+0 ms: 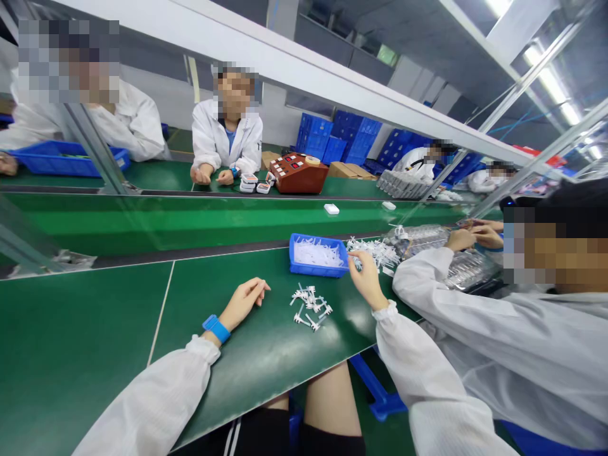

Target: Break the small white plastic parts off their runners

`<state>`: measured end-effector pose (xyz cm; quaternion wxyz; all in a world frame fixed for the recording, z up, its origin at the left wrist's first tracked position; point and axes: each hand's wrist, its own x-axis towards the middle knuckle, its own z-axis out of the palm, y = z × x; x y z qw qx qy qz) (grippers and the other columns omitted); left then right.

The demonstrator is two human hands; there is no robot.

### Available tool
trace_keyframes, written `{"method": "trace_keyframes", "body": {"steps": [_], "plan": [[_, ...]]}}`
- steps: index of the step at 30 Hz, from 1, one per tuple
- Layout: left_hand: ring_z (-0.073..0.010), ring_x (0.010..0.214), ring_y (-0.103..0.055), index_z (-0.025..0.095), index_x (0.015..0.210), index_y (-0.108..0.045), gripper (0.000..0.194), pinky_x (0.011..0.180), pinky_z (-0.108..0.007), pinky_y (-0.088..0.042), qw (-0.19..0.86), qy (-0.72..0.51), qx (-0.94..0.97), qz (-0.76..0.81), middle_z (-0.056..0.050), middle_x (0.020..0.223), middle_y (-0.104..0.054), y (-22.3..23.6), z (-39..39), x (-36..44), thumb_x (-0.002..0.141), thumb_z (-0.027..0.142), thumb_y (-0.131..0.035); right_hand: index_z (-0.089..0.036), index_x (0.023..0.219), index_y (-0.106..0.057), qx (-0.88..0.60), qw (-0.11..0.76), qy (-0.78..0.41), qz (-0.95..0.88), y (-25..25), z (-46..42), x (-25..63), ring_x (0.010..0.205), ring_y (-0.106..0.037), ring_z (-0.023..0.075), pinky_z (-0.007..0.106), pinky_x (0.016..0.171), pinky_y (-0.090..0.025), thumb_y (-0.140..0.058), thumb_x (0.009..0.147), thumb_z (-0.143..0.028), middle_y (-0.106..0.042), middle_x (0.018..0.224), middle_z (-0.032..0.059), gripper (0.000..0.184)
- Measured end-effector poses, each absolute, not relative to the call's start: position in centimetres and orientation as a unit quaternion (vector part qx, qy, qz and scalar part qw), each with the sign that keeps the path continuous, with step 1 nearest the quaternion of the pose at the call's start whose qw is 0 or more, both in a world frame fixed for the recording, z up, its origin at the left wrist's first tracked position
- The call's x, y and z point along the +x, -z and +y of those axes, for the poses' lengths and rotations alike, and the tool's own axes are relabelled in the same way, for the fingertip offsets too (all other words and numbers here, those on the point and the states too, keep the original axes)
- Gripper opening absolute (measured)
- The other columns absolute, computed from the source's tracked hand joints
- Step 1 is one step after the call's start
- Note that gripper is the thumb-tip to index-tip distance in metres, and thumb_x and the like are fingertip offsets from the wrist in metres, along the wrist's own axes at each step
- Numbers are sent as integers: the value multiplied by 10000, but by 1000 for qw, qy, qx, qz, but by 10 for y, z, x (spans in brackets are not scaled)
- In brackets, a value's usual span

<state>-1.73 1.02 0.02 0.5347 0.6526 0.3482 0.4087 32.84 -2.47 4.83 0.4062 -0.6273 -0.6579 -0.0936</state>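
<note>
White pieces (312, 305): small cluster on the desk (109, 316), between your hands.
Blue tray (317, 271): beyond the cluster, holding thin white strips (316, 252); loose white pile (377, 252) beside it.
Step at tray: likely your pick from its right end; next move calls for a fine pinch.
Right hand (365, 278): your fingers bunch near the rim; gap, contact and hold cannot be told.
Left hand (247, 301): your fingers bend loosely, part-way open, nothing seen in them.

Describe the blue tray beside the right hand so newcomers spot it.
On the near green worktop, look left of the bare right hand. There sits the rectangular blue plastic tray holding thin white pieces; the white pile on its right lies loose.
</note>
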Motion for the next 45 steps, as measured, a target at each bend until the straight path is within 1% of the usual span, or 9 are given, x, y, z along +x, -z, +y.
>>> {"method": "trace_keyframes", "body": {"steps": [3,6,13,25,29,35,37,41,45], "plan": [[-104,522,-474,160,783,-608,343,555,-231,-398,528,-393,664,355,32,596,-505,-1,8,-17,840,479,-496,-181,1042,-582,-578,329,-6,-747,-48,-45,292,897,-600,201,359,837,-479,-447,900,-224,-641,965,80,201],[-104,515,-474,159,775,-613,337,547,-230,-393,523,-389,669,357,32,585,-504,-3,7,-17,831,472,-502,-195,1097,-582,-522,208,-71,-824,-39,-55,268,938,-577,185,338,854,-475,-452,889,-131,-615,1019,73,254],[-108,514,-474,157,774,-618,319,541,-229,-385,525,-386,673,349,31,571,-500,-2,7,-18,830,455,-517,-157,920,-638,-496,97,35,-862,-34,-42,256,841,-496,178,314,756,-428,-455,910,-109,-554,903,78,189],[-111,606,-566,122,906,-682,373,618,-239,-459,710,-341,542,293,-40,750,-631,3,-12,-5,799,473,-619,-142,877,-584,-520,41,197,-830,-56,-49,197,859,-447,219,335,698,-345,-497,875,-82,-543,909,85,105],[-153,700,-609,116,916,-682,419,708,-278,-485,752,-322,505,274,-76,792,-672,-1,-15,-3,789,510,-619,-137,936,-576,-415,63,202,-885,-50,-55,175,845,-459,204,331,696,-347,-447,941,-176,-559,912,80,135],[-157,814,-597,143,852,-683,304,801,-269,-473,757,-351,482,268,-45,836,-665,-7,-18,-3,764,434,-679,-126,938,-576,-304,75,220,-924,-45,-58,159,846,-501,175,311,676,-344,-362,968,-116,-603,932,83,217],[-151,825,-589,145,858,-681,279,786,-252,-471,749,-366,479,273,-43,855,-658,-6,-17,-4,759,405,-693,-130,989,-570,-287,78,205,-932,-50,-58,162,899,-510,171,304,704,-355,-354,975,-128,-611,968,82,216],[-119,672,-554,141,877,-669,310,653,-235,-464,734,-400,461,298,-16,724,-613,-3,-13,-7,758,426,-685,-137,1084,-552,-288,66,177,-939,-68,-46,183,947,-512,180,308,747,-369,-370,976,-172,-615,1029,88,215],[-99,555,-498,121,860,-665,367,566,-232,-414,710,-405,473,329,0,637,-573,-4,-13,-7,739,467,-685,-133,1051,-574,-472,51,174,-863,-87,-4,222,953,-510,217,344,797,-386,-398,940,-131,-612,1027,120,208]]}}
